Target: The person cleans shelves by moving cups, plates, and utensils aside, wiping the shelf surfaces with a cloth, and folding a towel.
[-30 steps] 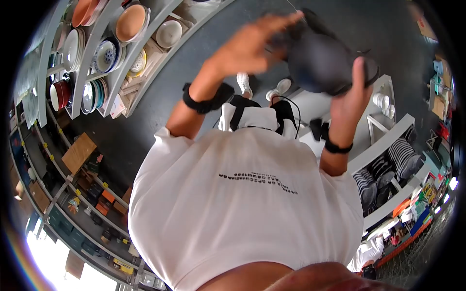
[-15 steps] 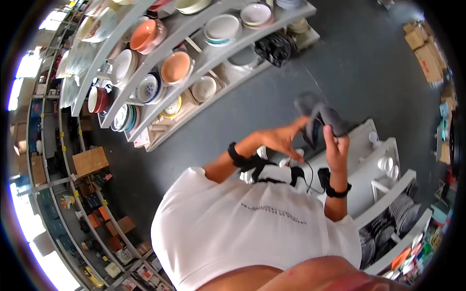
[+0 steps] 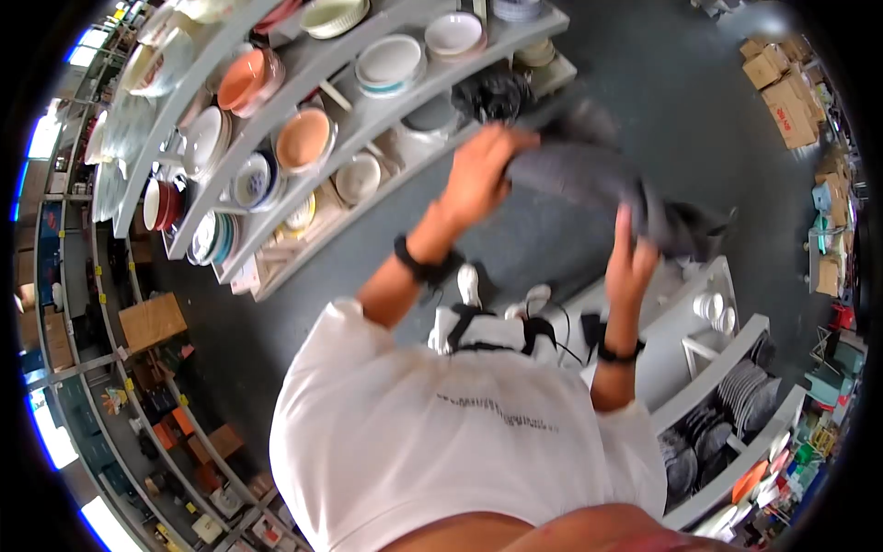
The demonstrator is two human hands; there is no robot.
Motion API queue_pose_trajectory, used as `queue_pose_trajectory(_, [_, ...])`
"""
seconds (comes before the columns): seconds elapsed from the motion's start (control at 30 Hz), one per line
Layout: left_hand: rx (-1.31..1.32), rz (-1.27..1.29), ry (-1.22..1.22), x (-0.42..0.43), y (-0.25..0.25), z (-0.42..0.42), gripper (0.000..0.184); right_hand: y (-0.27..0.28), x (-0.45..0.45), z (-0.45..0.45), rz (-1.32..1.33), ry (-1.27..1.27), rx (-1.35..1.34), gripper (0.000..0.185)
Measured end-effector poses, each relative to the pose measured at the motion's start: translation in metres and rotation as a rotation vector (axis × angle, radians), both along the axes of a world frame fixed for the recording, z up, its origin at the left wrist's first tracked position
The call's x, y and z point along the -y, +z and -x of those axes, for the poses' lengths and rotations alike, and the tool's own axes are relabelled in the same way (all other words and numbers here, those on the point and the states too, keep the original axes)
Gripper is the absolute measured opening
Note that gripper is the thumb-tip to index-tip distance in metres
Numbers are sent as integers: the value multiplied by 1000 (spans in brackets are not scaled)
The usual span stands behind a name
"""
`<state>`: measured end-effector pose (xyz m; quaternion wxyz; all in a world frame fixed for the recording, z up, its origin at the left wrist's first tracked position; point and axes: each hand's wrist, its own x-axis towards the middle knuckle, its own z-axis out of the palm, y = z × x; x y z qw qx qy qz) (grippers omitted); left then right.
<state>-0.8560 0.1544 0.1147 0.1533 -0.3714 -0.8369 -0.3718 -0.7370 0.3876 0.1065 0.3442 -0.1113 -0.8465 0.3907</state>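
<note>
A dark grey cloth (image 3: 589, 178) stretches across the upper middle of the head view, blurred by motion at both ends. My left hand (image 3: 483, 173) grips its left part, with the fingers closed round the fabric. Lower and to the right, my right hand (image 3: 633, 250) pinches the cloth between thumb and fingers. The dark right end of the cloth hangs out past my right hand. Both hands are raised in front of my body, above the grey floor.
A shelf unit (image 3: 418, 110) with bowls and plates stands at upper left. White shelving (image 3: 676, 317) with cups and dark stacked dishes is at right. Cardboard boxes (image 3: 788, 109) sit at far upper right. Metal racks with a brown box (image 3: 153, 322) line the left side.
The cloth has gone from bunched up to spread wide. My left hand, earlier open beside it, has moved up and left and closed on it. The view has shifted slightly.
</note>
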Motion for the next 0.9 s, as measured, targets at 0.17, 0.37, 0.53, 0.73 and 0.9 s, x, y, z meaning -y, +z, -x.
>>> queue_pose_trajectory(0.17, [29,-220,-52,-11,9,3,49,33,-24,18,199,57,103,46])
queue_pose_trajectory(0.37, [201,122,30,7,3,43,55,-26,-57,41,254,141,446,51])
queue_pose_trajectory(0.53, [227,287,179,26,-40,39,45,-73,-42,46,150,153,517,54])
queue_pose_trajectory(0.73, [382,-770,98,32,-44,-2,14,-52,-13,18,540,211,178,49])
queue_pose_trajectory(0.9, [456,-481,213,52,-82,5,6,-46,-10,21,507,283,488,48])
